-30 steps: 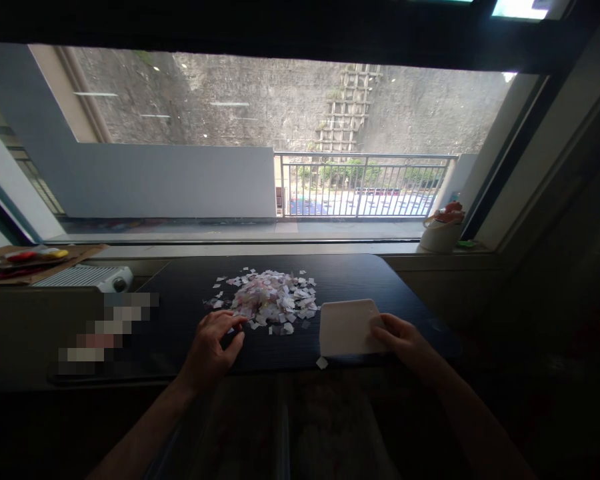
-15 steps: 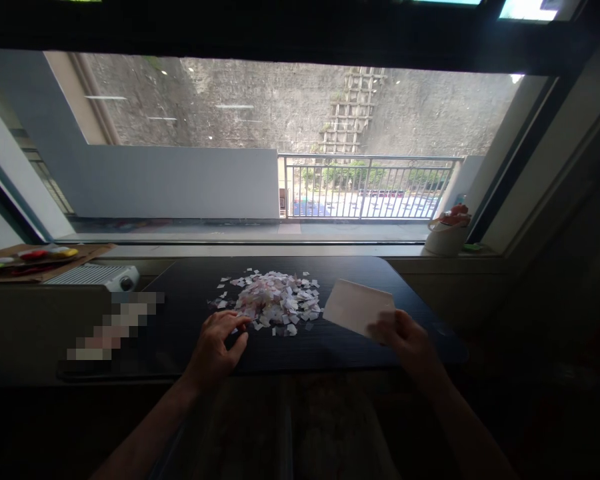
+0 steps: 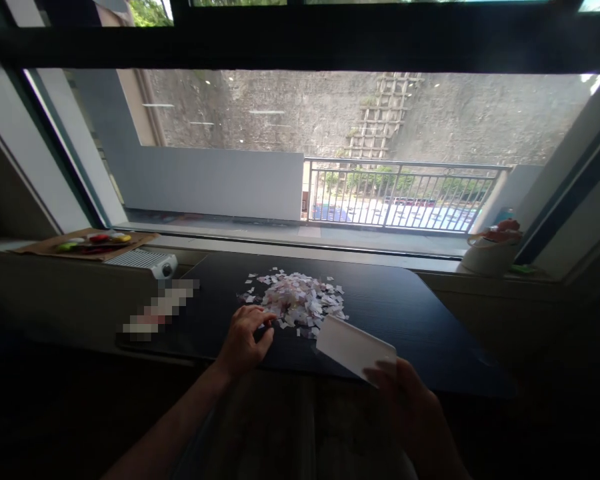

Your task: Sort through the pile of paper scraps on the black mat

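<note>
My left hand (image 3: 247,340) is lying by the scraps (image 3: 300,297), thumb parted from curled fingers, grasping nothing visible; likely serving as a stop. Scraps are lying heaped on the table (image 3: 420,320), nearer its far edge. Toward the near edge I'm gripping the card (image 3: 355,347), tilted, right hand (image 3: 413,397) at one end, probably leaving the other free beside the heap.

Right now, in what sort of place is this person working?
Probably an indoor room, perhaps on an upper floor: the dark table stands below a wide windowsill, and outside are a metal railing and a rough grey wall.
</note>
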Available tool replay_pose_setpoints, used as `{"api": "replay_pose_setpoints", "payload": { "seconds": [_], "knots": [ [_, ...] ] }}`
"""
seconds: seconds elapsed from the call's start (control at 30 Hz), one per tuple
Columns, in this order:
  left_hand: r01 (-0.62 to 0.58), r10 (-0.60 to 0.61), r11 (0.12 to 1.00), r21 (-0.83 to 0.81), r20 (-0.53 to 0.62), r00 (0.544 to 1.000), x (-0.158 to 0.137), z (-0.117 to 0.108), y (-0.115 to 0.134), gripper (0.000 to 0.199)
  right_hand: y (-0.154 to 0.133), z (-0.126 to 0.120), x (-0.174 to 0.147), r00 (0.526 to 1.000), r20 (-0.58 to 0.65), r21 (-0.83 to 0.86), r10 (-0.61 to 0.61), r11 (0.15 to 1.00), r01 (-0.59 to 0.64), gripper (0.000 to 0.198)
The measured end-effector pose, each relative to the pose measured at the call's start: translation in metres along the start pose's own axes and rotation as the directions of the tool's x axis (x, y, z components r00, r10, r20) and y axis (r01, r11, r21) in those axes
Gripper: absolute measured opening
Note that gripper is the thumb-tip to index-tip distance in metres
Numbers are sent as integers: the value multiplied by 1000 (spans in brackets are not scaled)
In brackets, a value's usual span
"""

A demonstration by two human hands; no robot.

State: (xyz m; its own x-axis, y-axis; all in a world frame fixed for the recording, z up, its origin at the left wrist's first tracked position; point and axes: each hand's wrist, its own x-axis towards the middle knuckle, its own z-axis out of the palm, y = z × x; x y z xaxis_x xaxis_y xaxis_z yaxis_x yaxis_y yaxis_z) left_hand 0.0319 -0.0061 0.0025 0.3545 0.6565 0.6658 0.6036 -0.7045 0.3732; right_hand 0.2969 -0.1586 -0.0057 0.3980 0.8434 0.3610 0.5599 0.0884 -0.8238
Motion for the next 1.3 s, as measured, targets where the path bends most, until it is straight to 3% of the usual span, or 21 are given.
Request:
{"api": "replay_pose_setpoints", "payload": {
  "seconds": [0.13,0.33,0.53,0.77,0.97,1.17,1.3],
  "knots": [
    [39,-39,999,-11,-7,999,0,0,3,21,4,3,1,996,-82,-75,19,997,-25,28],
    [74,-76,996,-39,-29,997,0,0,5,21,-5,14,-7,992,70,49,103,993,-107,31],
    [85,-87,995,-57,-41,995,1,2,5,21,-10,-2,12,976,-90,-22,197,980,-200,39],
    [85,-87,995,-55,-33,996,1,0,6,21,-13,10,14,966,70,219,249,941,-258,36],
    [93,-95,994,-59,-27,995,1,0,6,22,-9,8,25,965,-2,168,264,951,-260,38],
    [91,-93,994,-64,-31,995,1,0,6,22,-11,12,20,965,118,210,236,944,-256,37],
    [99,-100,993,-67,-22,995,1,0,7,22,-15,9,21,959,101,210,266,936,-282,38]
  ]
}}
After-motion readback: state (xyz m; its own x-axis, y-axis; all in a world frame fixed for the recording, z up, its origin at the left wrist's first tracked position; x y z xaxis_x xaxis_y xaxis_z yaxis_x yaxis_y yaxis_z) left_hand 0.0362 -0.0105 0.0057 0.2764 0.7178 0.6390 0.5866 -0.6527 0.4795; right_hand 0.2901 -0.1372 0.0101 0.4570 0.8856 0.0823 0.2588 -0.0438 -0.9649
